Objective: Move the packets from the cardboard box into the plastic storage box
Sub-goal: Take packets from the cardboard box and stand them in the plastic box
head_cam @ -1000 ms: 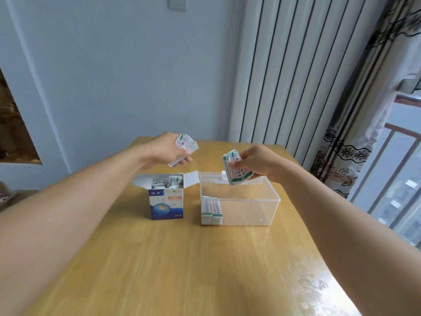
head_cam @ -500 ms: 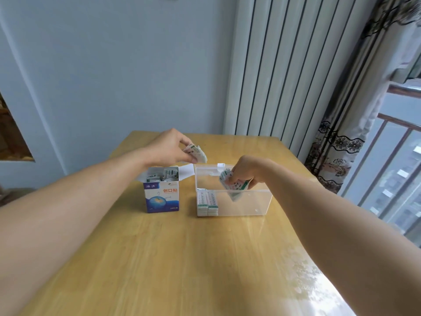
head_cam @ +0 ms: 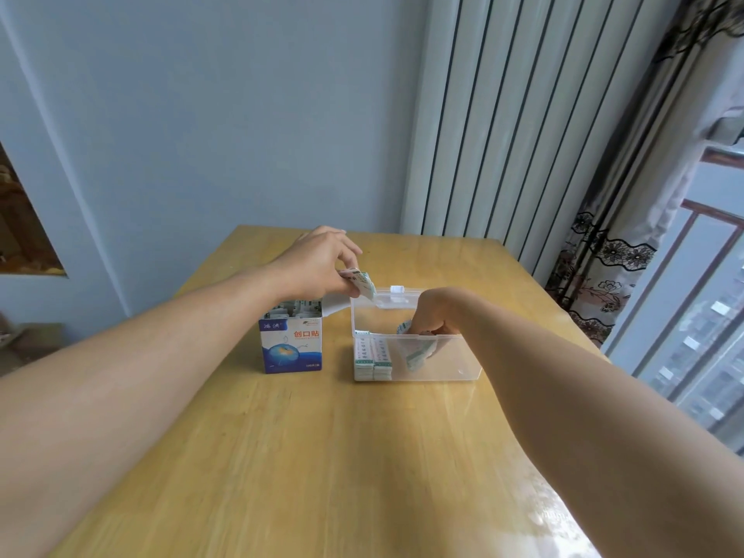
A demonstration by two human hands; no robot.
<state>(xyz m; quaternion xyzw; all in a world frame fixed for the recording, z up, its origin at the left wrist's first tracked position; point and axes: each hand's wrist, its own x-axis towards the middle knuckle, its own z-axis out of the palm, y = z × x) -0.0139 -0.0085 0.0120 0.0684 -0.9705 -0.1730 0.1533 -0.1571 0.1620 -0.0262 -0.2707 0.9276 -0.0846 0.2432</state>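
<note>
Wooden table point(head_cam: 322, 457) fills the lower view, its far edge against a pale blue wall point(head_cam: 221, 114); a striped curtain point(head_cam: 523, 114) and a window railing point(head_cam: 704, 275) stand to your right.

Your cardboard box point(head_cam: 290, 348) stands upright left of centre, flaps open, with packets point(head_cam: 298, 307) showing at its mouth. Just beside it to the right, apart by a narrow strip of table, sits the plastic storage box point(head_cam: 455, 364), clear-walled and open at the top, its lid point(head_cam: 396, 302) lying back behind the far rim.

Your left hand point(head_cam: 322, 267) hovers above the gap between the two boxes, thumb and fingers pinching a small bundle of packets point(head_cam: 360, 283) over the plastic box's far left corner.

Your right hand point(head_cam: 432, 316) reaches down past the near rim into the plastic box, fingers curled round a second bundle point(head_cam: 418, 352), which is tilted and seen through the front wall. Whether it touches the floor of the box you cannot tell.

A stacked row of packets point(head_cam: 372, 358) stands against the left wall inside the plastic box. The right part of that box is bare behind your wrist.

Open table lies wide in front of both boxes, toward you, and behind them up to the far edge. The right table edge runs close past your right forearm.
</note>
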